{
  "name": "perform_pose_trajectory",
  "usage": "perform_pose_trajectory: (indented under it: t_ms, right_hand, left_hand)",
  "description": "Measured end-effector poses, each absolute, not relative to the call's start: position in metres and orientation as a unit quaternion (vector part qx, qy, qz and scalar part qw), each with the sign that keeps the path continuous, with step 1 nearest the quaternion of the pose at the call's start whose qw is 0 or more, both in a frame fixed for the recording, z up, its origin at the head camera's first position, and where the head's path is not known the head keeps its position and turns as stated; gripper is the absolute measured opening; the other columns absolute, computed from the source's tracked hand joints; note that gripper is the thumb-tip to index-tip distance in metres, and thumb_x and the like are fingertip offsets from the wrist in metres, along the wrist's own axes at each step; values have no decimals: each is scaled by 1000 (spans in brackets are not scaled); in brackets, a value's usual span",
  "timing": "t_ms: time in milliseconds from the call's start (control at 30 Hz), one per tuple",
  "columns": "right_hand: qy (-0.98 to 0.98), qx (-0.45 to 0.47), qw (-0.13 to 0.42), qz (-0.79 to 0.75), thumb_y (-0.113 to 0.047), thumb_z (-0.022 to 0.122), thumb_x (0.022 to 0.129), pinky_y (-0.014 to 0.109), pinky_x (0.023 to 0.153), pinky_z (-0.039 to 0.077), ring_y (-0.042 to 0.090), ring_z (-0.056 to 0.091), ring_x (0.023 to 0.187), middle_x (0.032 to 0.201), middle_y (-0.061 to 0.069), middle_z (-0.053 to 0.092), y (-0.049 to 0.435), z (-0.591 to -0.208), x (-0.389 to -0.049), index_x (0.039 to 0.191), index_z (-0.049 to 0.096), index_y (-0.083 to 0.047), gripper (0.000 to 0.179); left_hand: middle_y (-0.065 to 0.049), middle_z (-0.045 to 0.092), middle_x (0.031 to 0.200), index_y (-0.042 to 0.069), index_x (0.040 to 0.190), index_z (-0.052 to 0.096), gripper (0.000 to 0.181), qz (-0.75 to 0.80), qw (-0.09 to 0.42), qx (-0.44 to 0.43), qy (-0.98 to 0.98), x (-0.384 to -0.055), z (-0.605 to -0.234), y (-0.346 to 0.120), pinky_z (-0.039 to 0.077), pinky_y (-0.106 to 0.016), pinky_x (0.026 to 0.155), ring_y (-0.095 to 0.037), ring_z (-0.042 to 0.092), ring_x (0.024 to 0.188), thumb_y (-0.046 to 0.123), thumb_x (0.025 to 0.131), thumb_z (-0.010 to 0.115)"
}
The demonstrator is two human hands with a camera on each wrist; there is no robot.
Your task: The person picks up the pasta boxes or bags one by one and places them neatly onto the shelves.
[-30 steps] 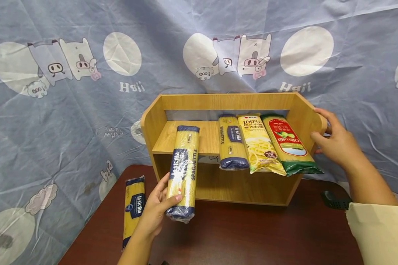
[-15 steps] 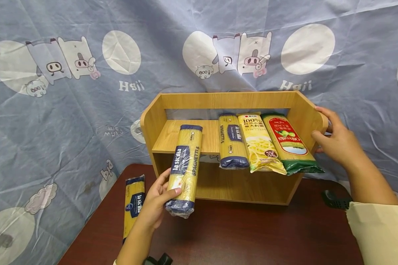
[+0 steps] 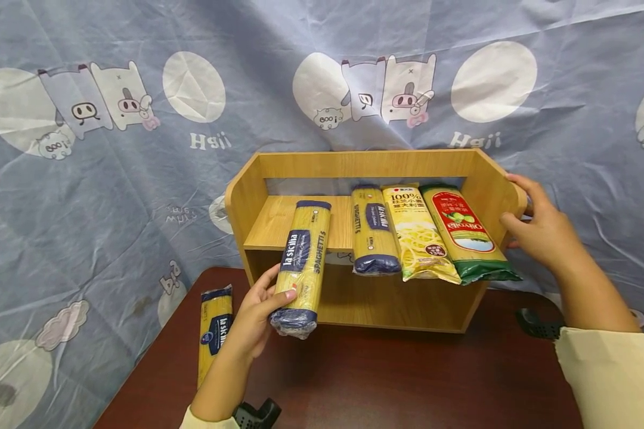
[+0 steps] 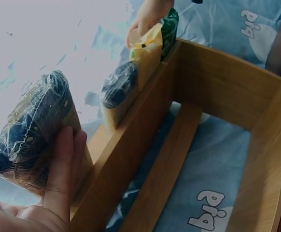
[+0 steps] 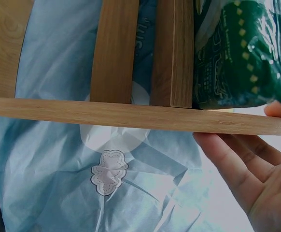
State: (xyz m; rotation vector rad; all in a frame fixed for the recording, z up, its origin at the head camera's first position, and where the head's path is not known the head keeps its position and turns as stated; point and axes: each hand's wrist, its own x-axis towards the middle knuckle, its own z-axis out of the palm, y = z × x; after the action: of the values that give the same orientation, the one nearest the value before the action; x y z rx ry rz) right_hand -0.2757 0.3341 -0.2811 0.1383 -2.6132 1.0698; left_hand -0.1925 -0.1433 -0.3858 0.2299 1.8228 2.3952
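My left hand (image 3: 259, 316) grips the near end of a blue-and-yellow spaghetti pack (image 3: 304, 247), thumb on top. The pack's far end lies over the left part of the wooden shelf's upper board (image 3: 271, 223); whether it touches the board I cannot tell. In the left wrist view the held spaghetti pack (image 4: 39, 125) shows its crinkled end at the board's front edge. My right hand (image 3: 542, 229) holds the shelf's right side panel (image 3: 496, 196), its fingers around the outer edge. In the right wrist view, fingers (image 5: 227, 159) meet that panel.
On the upper board lie another spaghetti pack (image 3: 375, 229), a yellow-white pasta pack (image 3: 421, 232) and a green-and-red pasta pack (image 3: 467, 229), all overhanging the front. One more spaghetti pack (image 3: 214, 328) lies on the dark table (image 3: 408, 381). Printed cloth (image 3: 279, 36) hangs behind.
My left hand and its spaghetti pack have moved forward and slightly right, farther over the upper board. The right hand still holds the side panel.
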Motion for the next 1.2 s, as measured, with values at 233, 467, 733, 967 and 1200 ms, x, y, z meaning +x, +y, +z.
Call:
perform_pose_trajectory:
  t_ms: [233,467,733,967,1200]
  right_hand:
    - [-910,46,157,381,-23,50,100,29,52,57,5,65,73,139,48,44,335,-282,-275,161,13,-39,74]
    - [-912,48,161,375,-23,50,100,29,51,56,-2,61,68,138,47,44,336,-281,-274,161,13,-39,73]
    - [-915,46,161,366,-23,50,100,30,51,56,5,64,69,138,47,45,336,-281,-275,161,12,-38,74]
    - [-918,46,161,360,-23,50,100,31,51,56,20,70,69,137,47,45,334,-282,-275,161,11,-38,74]
    - [-917,45,162,360,-23,50,100,31,51,56,31,71,79,137,47,46,332,-281,-275,162,12,-38,74]
  left_hand:
    - [-5,67,120,20,155,32,67,794,67,70,600,-201,-380,-138,58,-29,81,-17,72,96,18,96,63]
    - [-3,69,114,21,153,37,59,799,74,71,593,-209,-375,-135,58,-29,79,-16,71,95,21,99,60]
    - [-2,66,116,19,153,37,58,809,74,71,579,-220,-369,-128,57,-28,80,-13,70,97,22,100,59]
    - [-1,68,116,20,152,39,58,812,69,72,575,-226,-369,-125,57,-28,80,-13,70,98,24,99,60]
    - [-3,64,116,19,152,37,55,828,48,53,557,-224,-375,-121,56,-25,74,-12,69,92,26,101,58]
